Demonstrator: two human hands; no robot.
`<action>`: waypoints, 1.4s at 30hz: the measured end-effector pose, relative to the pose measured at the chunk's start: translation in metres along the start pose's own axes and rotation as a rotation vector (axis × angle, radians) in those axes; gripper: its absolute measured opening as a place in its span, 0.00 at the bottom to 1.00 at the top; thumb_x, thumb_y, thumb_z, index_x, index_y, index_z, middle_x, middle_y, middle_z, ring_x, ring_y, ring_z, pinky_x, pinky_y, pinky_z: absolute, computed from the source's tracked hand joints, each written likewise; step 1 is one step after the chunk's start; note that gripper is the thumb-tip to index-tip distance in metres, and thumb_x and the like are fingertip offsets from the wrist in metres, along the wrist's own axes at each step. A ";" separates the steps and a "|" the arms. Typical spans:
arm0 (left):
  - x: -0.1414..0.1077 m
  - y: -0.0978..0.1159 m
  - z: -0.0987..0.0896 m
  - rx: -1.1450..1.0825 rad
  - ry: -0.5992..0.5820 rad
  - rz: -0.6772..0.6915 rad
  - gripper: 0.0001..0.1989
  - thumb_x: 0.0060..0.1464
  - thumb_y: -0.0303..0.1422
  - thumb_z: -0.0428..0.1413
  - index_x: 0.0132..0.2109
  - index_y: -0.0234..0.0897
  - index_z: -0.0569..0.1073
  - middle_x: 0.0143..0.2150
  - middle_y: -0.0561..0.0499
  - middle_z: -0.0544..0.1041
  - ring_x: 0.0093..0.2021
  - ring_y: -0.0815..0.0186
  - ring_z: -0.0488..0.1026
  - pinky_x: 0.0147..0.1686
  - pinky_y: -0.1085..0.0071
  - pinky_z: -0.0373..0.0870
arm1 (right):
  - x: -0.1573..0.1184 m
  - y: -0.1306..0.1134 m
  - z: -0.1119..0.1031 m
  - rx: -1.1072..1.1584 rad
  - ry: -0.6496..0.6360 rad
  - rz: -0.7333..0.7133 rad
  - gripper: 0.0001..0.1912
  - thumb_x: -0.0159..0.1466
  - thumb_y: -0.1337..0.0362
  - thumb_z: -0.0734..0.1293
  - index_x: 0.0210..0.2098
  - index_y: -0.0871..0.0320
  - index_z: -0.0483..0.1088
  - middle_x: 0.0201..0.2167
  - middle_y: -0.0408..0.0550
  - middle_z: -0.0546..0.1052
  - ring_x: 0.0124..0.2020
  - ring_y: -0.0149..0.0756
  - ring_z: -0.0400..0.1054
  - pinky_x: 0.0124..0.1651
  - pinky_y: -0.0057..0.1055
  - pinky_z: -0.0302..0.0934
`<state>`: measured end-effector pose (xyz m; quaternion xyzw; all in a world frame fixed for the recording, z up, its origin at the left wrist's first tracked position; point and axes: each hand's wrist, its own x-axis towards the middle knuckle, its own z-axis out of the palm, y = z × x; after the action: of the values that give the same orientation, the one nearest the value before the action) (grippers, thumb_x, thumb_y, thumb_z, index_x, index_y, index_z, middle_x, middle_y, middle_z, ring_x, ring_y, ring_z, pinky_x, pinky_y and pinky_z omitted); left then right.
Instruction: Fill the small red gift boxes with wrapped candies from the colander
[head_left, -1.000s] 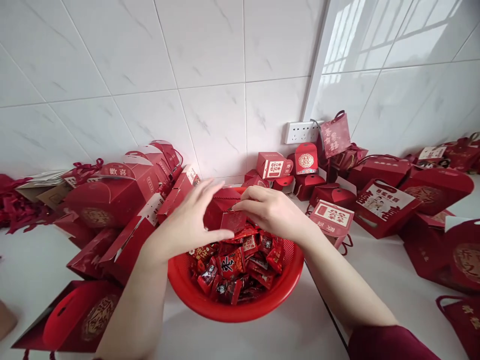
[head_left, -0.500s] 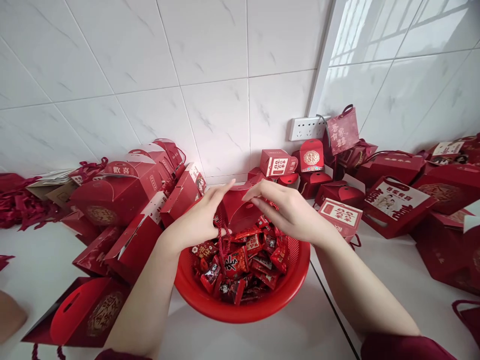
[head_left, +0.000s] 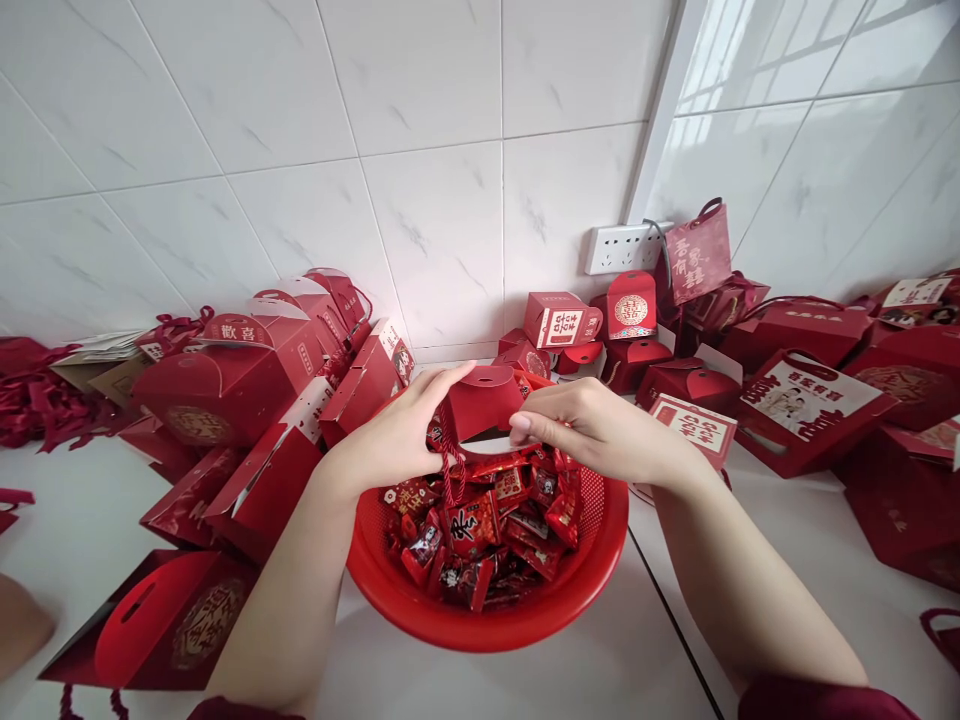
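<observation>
A red paper gift box (head_left: 484, 402) with an open top flap stands above the far part of a red plastic basket (head_left: 487, 638). My left hand (head_left: 409, 425) grips the box's left side, a twisted red rope handle (head_left: 452, 465) hanging by the thumb. At the box's right front edge, my right hand (head_left: 589, 432) is closed, thumb pressed against the bent fingers; part of its grip is hidden. A pale edge or inside of the box shows between the hands. Several red-wrapped candies (head_left: 476, 525) fill the basket below.
Red gift boxes (head_left: 225, 375) are piled on the left, and more boxes (head_left: 810, 405) crowd the right. One box (head_left: 161, 620) lies near the left forearm. A power socket strip (head_left: 624, 248) is on the tiled wall. Part of another person's skin (head_left: 19, 625) shows at the left edge.
My right hand has gone from arched over the box's top with fingers stretched to closed at its right front edge. The box's top flap now stands open, showing a pale edge.
</observation>
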<state>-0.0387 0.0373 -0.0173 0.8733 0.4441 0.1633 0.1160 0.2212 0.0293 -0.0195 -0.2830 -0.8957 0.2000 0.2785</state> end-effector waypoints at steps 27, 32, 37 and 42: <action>-0.011 0.028 -0.005 0.139 0.050 0.031 0.38 0.57 0.45 0.60 0.70 0.56 0.54 0.77 0.52 0.40 0.73 0.48 0.50 0.66 0.49 0.61 | 0.004 -0.001 0.019 -0.279 0.001 -0.095 0.09 0.70 0.69 0.62 0.37 0.59 0.74 0.33 0.46 0.76 0.32 0.32 0.66 0.34 0.30 0.55; -0.004 0.018 0.000 0.081 0.055 0.021 0.51 0.55 0.47 0.62 0.74 0.55 0.39 0.73 0.48 0.54 0.71 0.51 0.56 0.66 0.55 0.63 | 0.006 -0.003 0.020 -0.322 -0.055 -0.158 0.12 0.71 0.68 0.60 0.36 0.58 0.75 0.34 0.47 0.76 0.33 0.35 0.67 0.38 0.32 0.58; -0.002 0.022 -0.001 0.182 0.146 -0.041 0.47 0.55 0.50 0.61 0.73 0.59 0.43 0.70 0.48 0.60 0.63 0.48 0.68 0.54 0.56 0.73 | 0.004 -0.010 0.018 -0.507 0.018 -0.144 0.14 0.72 0.67 0.58 0.40 0.59 0.75 0.38 0.48 0.76 0.36 0.37 0.69 0.38 0.35 0.57; -0.001 0.024 -0.003 0.311 0.164 -0.084 0.45 0.55 0.55 0.58 0.73 0.60 0.44 0.65 0.46 0.64 0.53 0.48 0.75 0.42 0.60 0.76 | 0.002 -0.013 0.023 -0.669 0.209 0.084 0.14 0.73 0.65 0.57 0.41 0.60 0.74 0.35 0.50 0.76 0.34 0.39 0.71 0.32 0.34 0.53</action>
<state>-0.0227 0.0224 -0.0065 0.8451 0.5082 0.1584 -0.0503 0.2005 0.0160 -0.0289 -0.4141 -0.8659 -0.1232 0.2523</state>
